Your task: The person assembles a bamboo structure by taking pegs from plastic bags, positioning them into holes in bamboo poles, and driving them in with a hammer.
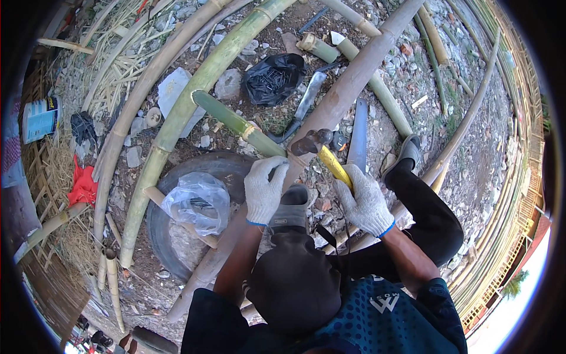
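My right hand point(367, 202), in a white knit glove, is closed round the yellow handle of a hammer point(335, 164). The hammer's dark head rests over or just above a thick brown bamboo pole point(348, 88) that runs diagonally between my legs. My left hand point(265, 190), gloved the same way, has thumb and fingertips pinched together beside that pole. Whatever sits in the pinch, if anything, is too small to make out. Close to these fingertips ends a short green bamboo piece point(239, 126), whose other end lies over a long green bamboo pole point(177, 118).
A black bag of nails point(274, 79) lies beyond my hands, near a machete point(308, 101). Right of the hammer is a blue saw blade point(358, 135). At left, a clear plastic bag point(200, 206) rests by a tyre point(158, 221). Bamboo poles point(495, 236) line the right side.
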### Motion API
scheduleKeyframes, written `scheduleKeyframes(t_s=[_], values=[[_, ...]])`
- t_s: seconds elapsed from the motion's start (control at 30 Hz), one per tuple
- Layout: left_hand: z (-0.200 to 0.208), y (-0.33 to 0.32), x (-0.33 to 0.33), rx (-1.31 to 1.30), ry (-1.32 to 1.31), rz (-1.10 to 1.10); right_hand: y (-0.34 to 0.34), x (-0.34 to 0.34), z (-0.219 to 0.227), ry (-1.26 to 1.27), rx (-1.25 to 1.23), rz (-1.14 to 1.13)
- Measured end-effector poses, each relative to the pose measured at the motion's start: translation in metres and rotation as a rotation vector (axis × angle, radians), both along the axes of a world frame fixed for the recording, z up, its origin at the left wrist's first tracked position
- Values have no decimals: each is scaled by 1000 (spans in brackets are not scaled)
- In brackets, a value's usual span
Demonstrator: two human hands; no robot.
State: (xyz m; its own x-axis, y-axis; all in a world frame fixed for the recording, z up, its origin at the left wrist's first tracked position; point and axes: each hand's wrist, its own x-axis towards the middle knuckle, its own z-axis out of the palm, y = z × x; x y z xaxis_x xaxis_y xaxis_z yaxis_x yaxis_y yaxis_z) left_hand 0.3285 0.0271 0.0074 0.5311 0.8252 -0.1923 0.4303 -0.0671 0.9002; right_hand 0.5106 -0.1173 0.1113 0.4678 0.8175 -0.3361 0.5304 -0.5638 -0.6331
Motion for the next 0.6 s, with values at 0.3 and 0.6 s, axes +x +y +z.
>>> scheduleKeyframes(t_s=[0.3, 0.6], values=[[2, -2, 7, 181, 47, -88, -8, -11, 2, -111, 87, 121], [0, -4, 7, 255, -3, -76, -23, -14, -8, -151, 202, 169]])
